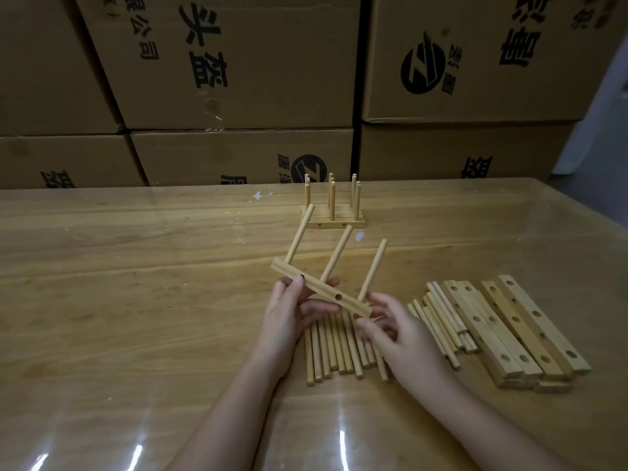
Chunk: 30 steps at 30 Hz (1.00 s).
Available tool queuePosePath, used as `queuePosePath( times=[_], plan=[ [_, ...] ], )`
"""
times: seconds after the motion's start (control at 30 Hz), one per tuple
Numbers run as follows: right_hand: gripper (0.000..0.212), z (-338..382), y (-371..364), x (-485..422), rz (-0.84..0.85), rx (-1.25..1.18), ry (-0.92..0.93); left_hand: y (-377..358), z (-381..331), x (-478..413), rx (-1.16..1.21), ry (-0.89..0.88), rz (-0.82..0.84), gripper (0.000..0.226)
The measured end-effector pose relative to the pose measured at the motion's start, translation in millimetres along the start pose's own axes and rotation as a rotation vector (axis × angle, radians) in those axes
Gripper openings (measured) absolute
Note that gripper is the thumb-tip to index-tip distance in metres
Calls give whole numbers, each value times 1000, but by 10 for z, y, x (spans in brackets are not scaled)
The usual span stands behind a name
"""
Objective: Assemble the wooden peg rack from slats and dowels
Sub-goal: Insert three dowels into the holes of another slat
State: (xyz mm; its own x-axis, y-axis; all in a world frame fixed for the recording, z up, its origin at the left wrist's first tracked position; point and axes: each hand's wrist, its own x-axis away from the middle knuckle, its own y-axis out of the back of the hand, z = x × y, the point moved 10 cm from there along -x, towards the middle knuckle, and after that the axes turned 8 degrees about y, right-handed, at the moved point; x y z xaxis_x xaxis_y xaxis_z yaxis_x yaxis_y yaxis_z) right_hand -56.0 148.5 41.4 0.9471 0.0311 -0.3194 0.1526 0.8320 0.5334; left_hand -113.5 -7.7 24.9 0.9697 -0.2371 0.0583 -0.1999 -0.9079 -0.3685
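Slat is held above the table, long axis running from far-left down to near-right, its three dowels pointing up and away, leaning right; left hand grips its middle, right hand pinches its right end

Bare forearms, bare left grip, right grip

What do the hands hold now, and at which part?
The slat with three dowels: left hand grips its middle, right hand pinches its right end.
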Motion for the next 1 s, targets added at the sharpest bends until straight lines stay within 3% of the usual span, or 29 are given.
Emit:
queuePosePath(
  times=[0.1,0.23,0.37,0.47,0.73,1.0],
  plan=[
    [18,-55,85,-49,-38,-117,-21,24,-8,6,42,1,-12,27],
    [20,-86,105,-75,1,-141,-23,124,-49,2,203,-7,-40,24],
    [22,-85,98,-65,14,-100,3,200,-22,1,269,21,-111,50],
    [23,-12,64,-57,34,-44,57,280,-37,-2,309,-8,-171,55],
    [22,107,-16,-17,63,78,151,374,5,-26,386,17,-230,29],
    [24,75,-38,-13,71,98,139,366,49,-46,450,79,-191,21]
  ],
)
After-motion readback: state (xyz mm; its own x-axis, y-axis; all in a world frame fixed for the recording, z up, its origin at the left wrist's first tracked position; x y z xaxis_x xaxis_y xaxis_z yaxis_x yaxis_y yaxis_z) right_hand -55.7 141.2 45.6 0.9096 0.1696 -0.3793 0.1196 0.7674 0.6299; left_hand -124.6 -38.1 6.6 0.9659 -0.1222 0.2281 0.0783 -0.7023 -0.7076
